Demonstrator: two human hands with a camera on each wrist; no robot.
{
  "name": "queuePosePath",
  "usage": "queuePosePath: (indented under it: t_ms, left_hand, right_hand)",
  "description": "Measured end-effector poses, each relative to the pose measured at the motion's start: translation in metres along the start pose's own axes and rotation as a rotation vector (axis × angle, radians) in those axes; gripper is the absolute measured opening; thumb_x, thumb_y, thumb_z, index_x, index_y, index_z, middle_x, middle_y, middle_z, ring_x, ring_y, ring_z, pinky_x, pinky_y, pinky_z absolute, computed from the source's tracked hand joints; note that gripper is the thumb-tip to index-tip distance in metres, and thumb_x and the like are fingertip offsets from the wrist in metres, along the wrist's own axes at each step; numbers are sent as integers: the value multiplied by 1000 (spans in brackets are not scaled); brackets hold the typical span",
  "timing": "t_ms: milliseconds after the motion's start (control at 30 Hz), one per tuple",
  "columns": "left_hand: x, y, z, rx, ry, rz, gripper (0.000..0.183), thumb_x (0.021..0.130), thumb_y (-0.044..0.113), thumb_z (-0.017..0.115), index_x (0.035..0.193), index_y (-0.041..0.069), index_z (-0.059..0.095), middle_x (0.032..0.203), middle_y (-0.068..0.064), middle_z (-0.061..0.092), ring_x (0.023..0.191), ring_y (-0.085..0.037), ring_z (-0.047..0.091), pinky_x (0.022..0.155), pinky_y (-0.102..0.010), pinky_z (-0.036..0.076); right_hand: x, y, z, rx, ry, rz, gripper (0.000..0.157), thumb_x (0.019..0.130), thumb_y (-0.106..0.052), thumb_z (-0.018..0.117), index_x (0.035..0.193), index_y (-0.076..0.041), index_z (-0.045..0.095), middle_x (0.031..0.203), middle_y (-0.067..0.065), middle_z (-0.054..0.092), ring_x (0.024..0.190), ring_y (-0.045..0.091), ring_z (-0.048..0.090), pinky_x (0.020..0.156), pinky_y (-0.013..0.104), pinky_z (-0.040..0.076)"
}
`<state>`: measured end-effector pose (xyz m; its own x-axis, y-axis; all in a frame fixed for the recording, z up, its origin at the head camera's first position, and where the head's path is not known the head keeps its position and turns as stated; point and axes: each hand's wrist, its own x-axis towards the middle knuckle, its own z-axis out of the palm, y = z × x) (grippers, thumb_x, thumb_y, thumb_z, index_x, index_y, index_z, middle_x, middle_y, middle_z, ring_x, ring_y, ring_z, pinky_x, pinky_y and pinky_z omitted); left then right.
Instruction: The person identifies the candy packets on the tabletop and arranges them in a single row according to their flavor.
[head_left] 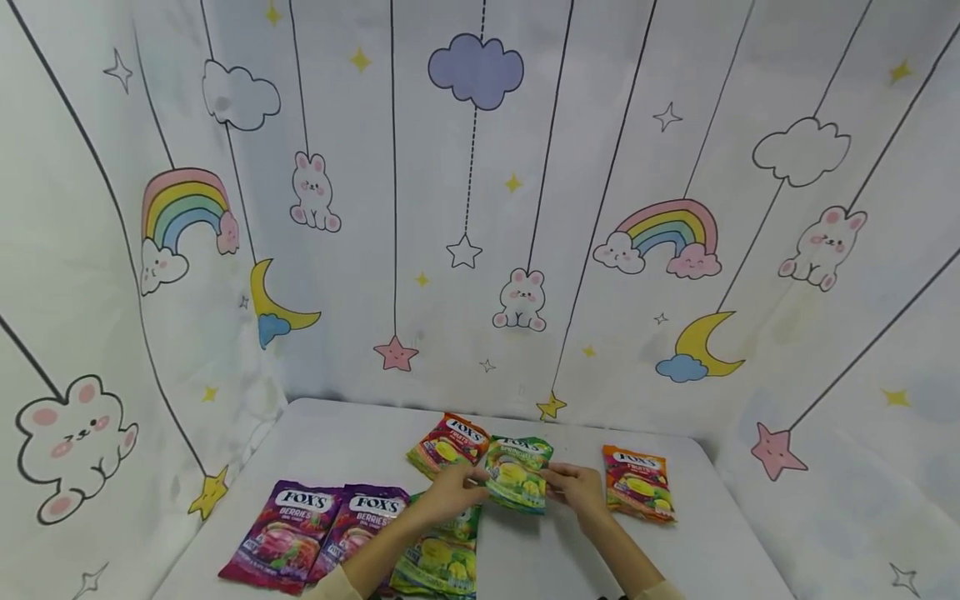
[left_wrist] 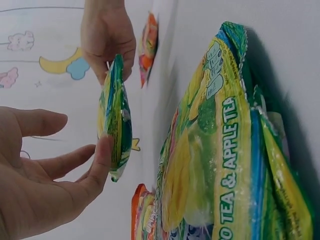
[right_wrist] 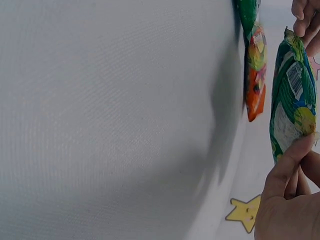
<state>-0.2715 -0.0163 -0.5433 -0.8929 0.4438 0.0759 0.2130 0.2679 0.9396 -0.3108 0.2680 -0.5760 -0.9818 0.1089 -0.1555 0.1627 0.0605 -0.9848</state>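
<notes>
A green Fox's candy bag (head_left: pixel 516 475) is held up above the white table, its front facing my head camera. My right hand (head_left: pixel 576 492) pinches its right edge; the right wrist view shows the thumb and fingers (right_wrist: pixel 295 160) on the bag. At the opposite edge is my left hand (head_left: pixel 450 497). In the left wrist view its fingertips touch the bag (left_wrist: pixel 116 120) while the thumb stands apart from it. Beneath the left forearm lies another green bag (head_left: pixel 438 554), partly covered by the arm.
Two purple Fox's Berries bags (head_left: pixel 281 537) lie side by side at the left of the table (head_left: pixel 540 558). One orange Fox's Fruits bag (head_left: pixel 447 446) lies behind my left hand, another orange bag (head_left: pixel 639 485) to the right. Patterned cloth walls (head_left: pixel 465 333) enclose the table.
</notes>
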Motion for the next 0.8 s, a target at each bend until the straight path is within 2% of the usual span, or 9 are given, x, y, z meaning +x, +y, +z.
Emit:
queuePosePath:
  t_ms: [133, 333, 600, 700, 767, 800]
  left_hand:
    - [-3, 1, 2, -18, -5, -12, 38, 101, 14, 66, 131, -9, 65, 135, -27, 61, 112, -37, 66, 87, -51, 58]
    - [-6, -3, 6, -12, 12, -54, 36, 102, 17, 66, 130, -4, 67, 137, -24, 57, 110, -34, 65, 85, -49, 58]
    - [-15, -6, 12, -49, -4, -44, 35, 101, 15, 67, 130, -5, 67, 133, -21, 63, 109, -32, 66, 84, -49, 59]
    - [-17, -5, 13, -62, -6, -45, 35, 102, 15, 66, 131, -5, 66, 133, -22, 61, 109, -32, 65, 79, -44, 59]
    - [-19, -3, 13, -80, -9, -52, 35, 102, 15, 65, 131, -5, 66, 131, -21, 59, 106, -32, 65, 68, -40, 56]
    - [-20, -2, 14, -90, -12, -57, 34, 103, 15, 65, 131, -5, 66, 130, -20, 58, 104, -31, 64, 66, -38, 55]
  right_hand:
    - [-3, 1, -1, -8, -4, 13, 37, 90, -14, 83, 118, 7, 73, 100, 11, 78, 82, 18, 72, 75, 32, 62]
    - [-5, 4, -2, -6, -9, 15, 36, 89, -13, 83, 118, 7, 73, 99, 11, 78, 81, 18, 73, 74, 32, 62]
    - [-11, 6, -5, 0, -44, 16, 38, 90, -15, 83, 118, 8, 73, 97, 10, 78, 80, 17, 72, 73, 31, 62]
    - [-13, 6, -7, 2, -45, 18, 36, 90, -16, 83, 116, 7, 74, 96, 9, 78, 80, 18, 73, 72, 31, 62]
    - [-14, 5, -8, 0, -45, 18, 36, 89, -17, 84, 116, 6, 74, 96, 9, 78, 80, 18, 72, 72, 31, 62]
    - [-14, 5, -9, -2, -44, 17, 36, 90, -17, 84, 115, 6, 75, 96, 9, 78, 80, 18, 72, 72, 32, 62]
